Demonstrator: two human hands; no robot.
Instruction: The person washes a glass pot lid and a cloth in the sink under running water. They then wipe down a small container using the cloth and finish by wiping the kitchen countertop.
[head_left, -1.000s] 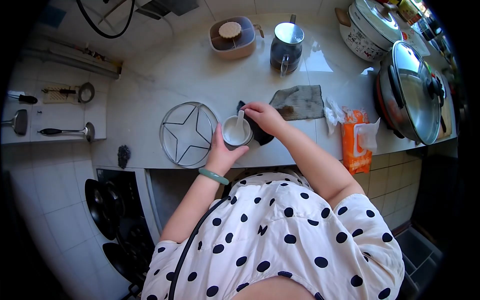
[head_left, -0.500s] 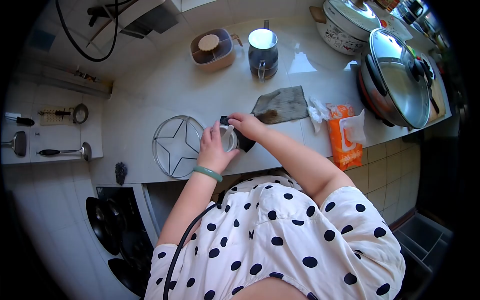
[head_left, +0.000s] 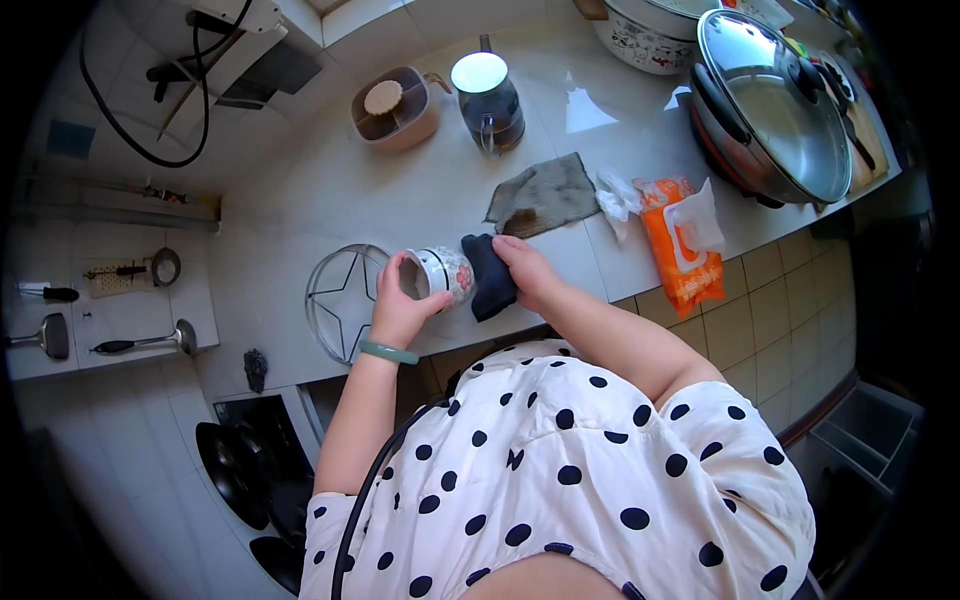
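Observation:
A white ceramic jar (head_left: pixel 455 274) with a red flower pattern lies tipped on its side, its mouth toward the left. My left hand (head_left: pixel 400 310), with a green bangle at the wrist, is wrapped round the jar near its mouth. In my right hand (head_left: pixel 527 268) is a folded dark cloth (head_left: pixel 489 282), held close against the base end of the jar. Just left of my left hand, a round wire trivet (head_left: pixel 312 303) with a star shape rests on the counter. The inside of the jar shows only in part.
Behind my hands lie a grey cloth (head_left: pixel 550 195) and a crumpled tissue (head_left: pixel 619 204). An orange wipes pack (head_left: pixel 688 262) overlaps the counter's front edge. Farther back stand a divided box (head_left: pixel 412 128) and a pitcher (head_left: pixel 490 108). A large glass-lidded pan (head_left: pixel 790 130) is at right.
The jar has gone from upright to lying on its side, mouth to the left. My right hand has moved from its rim to its base end with the dark cloth. The view has shifted slightly.

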